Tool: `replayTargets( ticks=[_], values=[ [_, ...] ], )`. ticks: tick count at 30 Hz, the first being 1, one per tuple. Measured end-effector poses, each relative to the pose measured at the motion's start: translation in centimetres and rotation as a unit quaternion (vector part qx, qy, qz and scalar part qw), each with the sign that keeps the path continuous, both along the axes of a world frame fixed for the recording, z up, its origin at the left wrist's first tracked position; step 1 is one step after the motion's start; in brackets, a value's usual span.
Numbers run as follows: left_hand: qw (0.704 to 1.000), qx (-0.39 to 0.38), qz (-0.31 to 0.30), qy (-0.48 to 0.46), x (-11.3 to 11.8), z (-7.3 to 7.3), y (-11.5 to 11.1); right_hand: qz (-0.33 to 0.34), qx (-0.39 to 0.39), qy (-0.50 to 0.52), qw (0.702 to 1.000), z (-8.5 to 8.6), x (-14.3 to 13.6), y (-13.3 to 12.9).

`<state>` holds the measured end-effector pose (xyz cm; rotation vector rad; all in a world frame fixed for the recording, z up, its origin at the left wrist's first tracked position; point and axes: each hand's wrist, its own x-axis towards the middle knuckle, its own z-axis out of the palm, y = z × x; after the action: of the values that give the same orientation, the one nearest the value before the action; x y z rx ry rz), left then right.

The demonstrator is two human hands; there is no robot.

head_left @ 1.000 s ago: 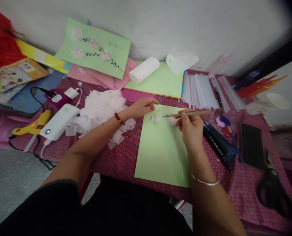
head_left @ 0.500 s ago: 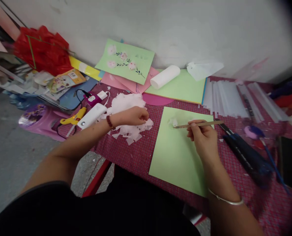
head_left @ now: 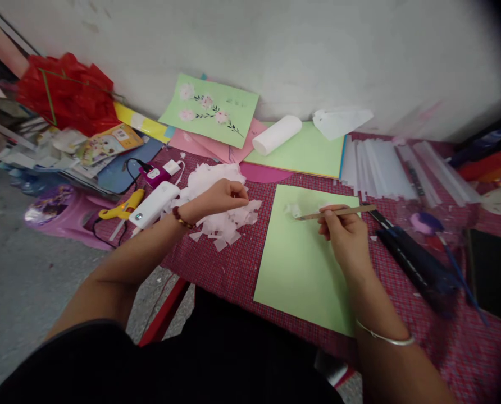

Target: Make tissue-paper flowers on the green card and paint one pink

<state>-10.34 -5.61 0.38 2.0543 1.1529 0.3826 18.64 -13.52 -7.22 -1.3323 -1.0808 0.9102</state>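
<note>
A light green paper sheet [head_left: 301, 264] lies on the red checked tablecloth [head_left: 233, 269]. My right hand [head_left: 345, 235] holds a thin wooden stick [head_left: 338, 212] whose tip touches a small white tissue tuft [head_left: 293, 210] near the sheet's top edge. My left hand [head_left: 221, 196] rests on a pile of white tissue pieces [head_left: 217, 193] left of the sheet, fingers curled into the pile; whether it grips a piece is unclear.
A white power bank [head_left: 153, 205], yellow glue gun [head_left: 118, 209] and purple plug [head_left: 151, 175] lie left. Behind: a flower card [head_left: 210, 109], tissue roll [head_left: 276, 134], coloured sheets, white paper strips [head_left: 377, 168]. Dark tools [head_left: 414, 264] and a black phone [head_left: 492, 275] lie right.
My left hand moved from the green sheet left onto the tissue pile. The camera view swung left. My right hand keeps the stick at the tuft.
</note>
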Motion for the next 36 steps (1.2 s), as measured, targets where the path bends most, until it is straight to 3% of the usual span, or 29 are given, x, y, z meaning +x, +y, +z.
replayTargets(
  ticks=[3, 6, 9, 12, 16, 18, 21, 25, 29, 36],
  values=[
    [0.995, -0.031, -0.009, 0.094, 0.0, 0.2, 0.6, 0.005, -0.002, 0.003, 1.000, 0.0, 0.0, 0.0],
    [0.972, 0.081, 0.020, 0.222, 0.2, -0.1, 1.1, 0.004, -0.006, 0.000, 1.000, 0.2, -0.1, 0.0],
    [0.962, 0.135, 0.033, 0.236, 0.3, -0.1, 1.1, 0.003, -0.003, -0.008, 1.000, 0.3, -0.1, -0.1],
    [0.973, 0.110, 0.035, 0.200, 0.1, 0.5, 0.7, 0.003, 0.001, -0.008, 1.000, 0.3, -0.1, -0.1],
    [0.999, -0.006, 0.011, 0.044, -0.2, 1.4, 0.1, -0.006, 0.010, 0.003, 1.000, 0.1, -0.1, 0.0],
    [0.998, -0.053, -0.003, -0.022, 0.2, 1.7, -0.3, -0.015, 0.012, 0.008, 1.000, 0.2, 0.0, 0.1],
    [0.996, -0.062, 0.010, -0.069, 1.6, 1.7, -0.7, -0.030, 0.019, 0.011, 0.999, 0.5, -0.1, 0.0],
    [0.994, -0.040, 0.034, -0.096, 4.7, 0.5, -0.1, -0.030, 0.035, -0.023, 0.999, 0.9, -0.6, -0.4],
    [0.990, -0.027, 0.052, -0.131, 7.5, -1.6, 1.5, 0.018, 0.053, -0.089, 0.994, 0.3, -1.5, -0.6],
    [0.987, -0.003, 0.084, -0.137, 8.9, -4.6, 2.8, 0.056, 0.075, -0.246, 0.965, -0.5, -2.2, -0.4]
  ],
)
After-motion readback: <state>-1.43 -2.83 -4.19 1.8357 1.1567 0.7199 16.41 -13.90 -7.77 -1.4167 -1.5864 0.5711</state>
